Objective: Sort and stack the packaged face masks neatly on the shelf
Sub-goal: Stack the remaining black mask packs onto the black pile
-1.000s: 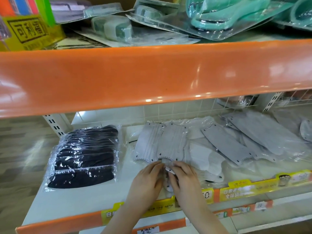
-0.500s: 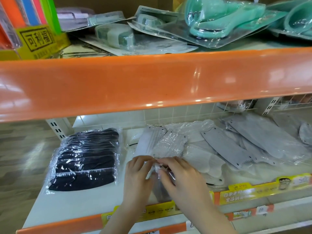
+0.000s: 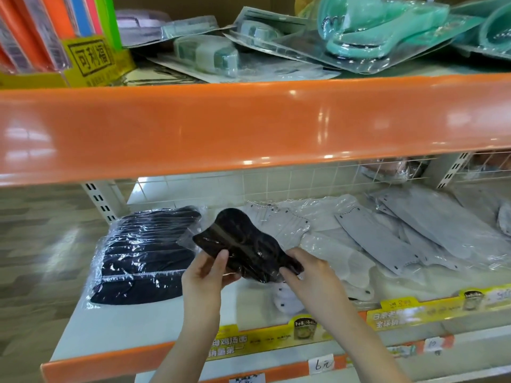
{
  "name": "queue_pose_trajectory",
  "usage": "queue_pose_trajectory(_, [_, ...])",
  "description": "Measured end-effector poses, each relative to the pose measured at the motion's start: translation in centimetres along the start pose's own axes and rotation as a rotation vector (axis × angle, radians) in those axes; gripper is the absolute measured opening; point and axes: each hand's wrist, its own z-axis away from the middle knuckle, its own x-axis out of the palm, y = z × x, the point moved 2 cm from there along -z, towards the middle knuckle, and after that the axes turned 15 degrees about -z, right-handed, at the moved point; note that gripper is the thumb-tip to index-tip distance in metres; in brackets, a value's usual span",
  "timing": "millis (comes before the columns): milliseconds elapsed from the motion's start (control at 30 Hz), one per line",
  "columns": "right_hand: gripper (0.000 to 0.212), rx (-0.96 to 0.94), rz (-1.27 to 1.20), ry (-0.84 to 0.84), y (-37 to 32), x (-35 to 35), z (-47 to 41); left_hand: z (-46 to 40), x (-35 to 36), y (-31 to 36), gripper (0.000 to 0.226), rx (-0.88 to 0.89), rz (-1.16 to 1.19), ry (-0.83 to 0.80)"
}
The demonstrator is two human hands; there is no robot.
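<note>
A black face mask in clear wrap (image 3: 243, 241) hangs above the white shelf (image 3: 116, 324), held between both hands. My left hand (image 3: 206, 275) grips its lower left edge, thumb on top. My right hand (image 3: 309, 275) pinches its lower right end. A stack of black packaged masks (image 3: 143, 255) lies on the shelf's left. White packaged masks (image 3: 326, 244) lie in a loose heap behind the hands. Grey packaged masks (image 3: 431, 230) are spread over the right side.
The orange front of the upper shelf (image 3: 249, 125) overhangs close above the work area. Teal blister-packed goods (image 3: 373, 31) and a yellow box (image 3: 91, 62) sit on that shelf. Yellow price strips (image 3: 431, 308) line the lower shelf's front edge, and a wire grid backs it.
Both hands were on the white masks at the shelf front. They now hold a black packaged mask lifted up off the shelf, which was not visible before.
</note>
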Motion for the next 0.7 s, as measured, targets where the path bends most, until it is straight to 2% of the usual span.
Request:
queue_pose_trajectory(67, [0.010,0.102,-0.131,0.020,0.9,0.4,-1.0,-0.2,-0.8,-0.1,0.015,-0.062,0.054,0.011])
queue_pose_trajectory(133, [0.021,0.156,-0.277,0.031,1.3,0.6,-1.6,-0.3,-1.6,-0.4,0.019,-0.092,0.063,0.017])
queue_pose_trajectory(267, [0.022,0.184,-0.427,0.082,0.9,1.0,-2.1,-0.9,-3.7,-1.0,0.014,-0.056,-0.052,0.039])
queue_pose_trajectory(367, [0.019,0.224,-0.534,0.084,0.2,1.7,-2.4,-1.8,-6.3,-1.5,0.020,0.044,-0.261,0.168])
queue_pose_trajectory(467, [0.023,0.231,-0.552,0.065,-0.4,2.0,-3.0,-2.2,-8.7,-1.6,0.043,0.172,-0.685,0.279])
queue_pose_trajectory(500, [0.024,0.232,-0.546,0.050,-0.6,2.1,-3.2,-2.3,-9.3,-1.3,0.049,0.279,-0.846,0.318])
queue_pose_trajectory(533, [0.024,0.241,-0.546,0.033,-0.8,2.2,-3.4,-2.3,-9.7,-1.1,0.049,0.460,-0.999,0.325])
queue_pose_trajectory(600, [0.027,0.279,-0.585,-0.010,-1.4,2.7,-3.7,-2.2,-10.0,-0.9,0.035,0.856,-1.199,0.229])
queue_pose_trajectory(633, [0.029,0.299,-0.620,-0.042,-1.8,3.0,-3.8,-1.9,-9.9,-0.7,0.035,0.974,-1.251,0.142])
queue_pose_trajectory(700, [0.029,0.347,-0.704,-0.128,-2.4,3.6,-4.0,-1.5,-9.7,-0.7,0.040,1.060,-1.349,-0.027])
